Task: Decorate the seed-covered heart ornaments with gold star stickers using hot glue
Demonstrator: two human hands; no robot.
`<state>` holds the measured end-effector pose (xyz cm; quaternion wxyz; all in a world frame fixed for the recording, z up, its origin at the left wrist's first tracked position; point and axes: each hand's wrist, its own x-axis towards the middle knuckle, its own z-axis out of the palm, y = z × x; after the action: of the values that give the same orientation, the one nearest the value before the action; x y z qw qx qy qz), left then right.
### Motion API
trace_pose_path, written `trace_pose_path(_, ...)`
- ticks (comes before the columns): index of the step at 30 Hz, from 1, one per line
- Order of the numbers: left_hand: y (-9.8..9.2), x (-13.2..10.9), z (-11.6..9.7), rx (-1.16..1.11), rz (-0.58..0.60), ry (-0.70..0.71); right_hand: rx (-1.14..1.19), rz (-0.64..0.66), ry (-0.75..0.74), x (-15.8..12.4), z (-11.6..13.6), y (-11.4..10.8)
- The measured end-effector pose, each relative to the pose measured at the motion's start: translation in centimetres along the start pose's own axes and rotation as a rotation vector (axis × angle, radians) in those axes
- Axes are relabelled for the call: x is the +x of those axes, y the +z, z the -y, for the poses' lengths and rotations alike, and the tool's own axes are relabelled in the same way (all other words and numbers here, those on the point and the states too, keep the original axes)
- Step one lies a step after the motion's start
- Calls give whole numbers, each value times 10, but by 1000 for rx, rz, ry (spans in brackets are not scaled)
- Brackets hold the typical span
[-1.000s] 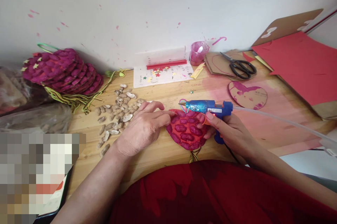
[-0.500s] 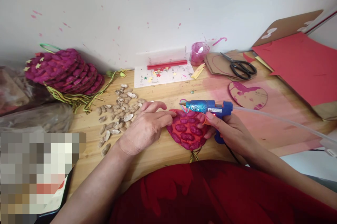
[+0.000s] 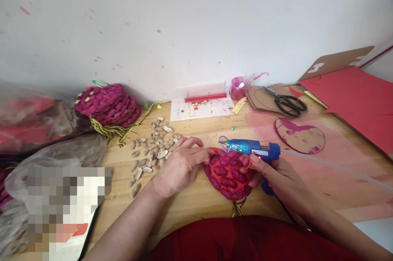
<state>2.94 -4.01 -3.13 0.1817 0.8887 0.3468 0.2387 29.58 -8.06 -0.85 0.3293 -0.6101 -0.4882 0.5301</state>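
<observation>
A red heart-shaped ornament [image 3: 225, 173], covered with purple-painted peanut shells, is on the wooden table in front of me. Its upper left edge is between the fingers of my left hand [image 3: 184, 167]. My right hand [image 3: 276, 173] is wrapped round a blue hot glue gun [image 3: 245, 148], whose nozzle points left above the ornament's top. Fingertips of that hand also touch the ornament's right edge. A thin cord loop shows at the top and a yarn tassel [image 3: 237, 208] at the bottom. Unpainted peanut shells [image 3: 156, 146] lie scattered left of the ornament, partly behind my left hand.
Finished purple ornaments [image 3: 107, 103] are stacked at the back left near plastic bags [image 3: 58, 163]. A sheet with paper stars [image 3: 201, 109], a pink cup [image 3: 239, 88], black-handled scissors [image 3: 288, 103] and a cardboard heart [image 3: 299, 136] lie farther back. Red paper [image 3: 356, 97] covers the right.
The camera view has shifted, so everything sits lower and mostly farther right in the picture. Both hands keep nearly the same hold on the ornament and glue gun.
</observation>
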Motion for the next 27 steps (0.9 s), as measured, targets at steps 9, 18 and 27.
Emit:
trace_pose_path(9,1,1,-2,-48,-22,-43,117,-24,-63,0,-7,-5)
trace_pose_path(18,-6,4,18,146,-336,-157,358,-12,-115,2,-19,-10)
trace_pose_path(27,-35,37,61,529,-184,-305,405,-72,-38,11,-26,-13)
